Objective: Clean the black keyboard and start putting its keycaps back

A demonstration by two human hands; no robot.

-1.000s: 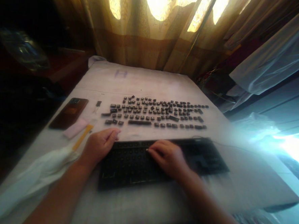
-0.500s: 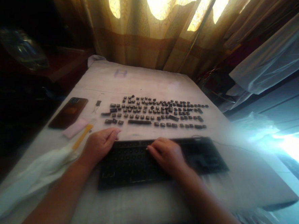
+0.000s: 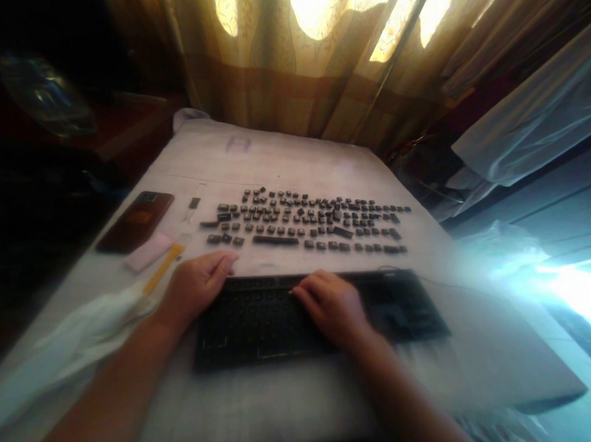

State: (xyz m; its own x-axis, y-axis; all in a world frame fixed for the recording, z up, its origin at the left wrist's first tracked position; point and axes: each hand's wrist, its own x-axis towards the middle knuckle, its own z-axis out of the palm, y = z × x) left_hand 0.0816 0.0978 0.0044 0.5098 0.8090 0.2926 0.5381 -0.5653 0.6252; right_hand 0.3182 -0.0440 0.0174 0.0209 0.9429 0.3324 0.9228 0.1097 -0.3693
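A black keyboard (image 3: pixel 405 307) with its keys stripped off lies on the white-covered table (image 3: pixel 281 155) in front of me. My left hand (image 3: pixel 199 287) rests on its far left corner, fingers together and curled over the edge. My right hand (image 3: pixel 331 305) sits on the keyboard's middle with the fingers bent and pinched down; what is under the fingertips is hidden. Beyond the keyboard, several loose black keycaps (image 3: pixel 305 222) are laid out in rows, with a long bar-shaped key among them.
A dark phone (image 3: pixel 135 221), a pink pad (image 3: pixel 150 252) and a yellow stick (image 3: pixel 163 269) lie to the left. White crumpled plastic (image 3: pixel 77 334) lies by my left forearm. A backlit curtain (image 3: pixel 286 68) hangs behind the table. The table's right edge drops off near the keyboard.
Both hands stay where they were on the keyboard; only the view has shifted very slightly.
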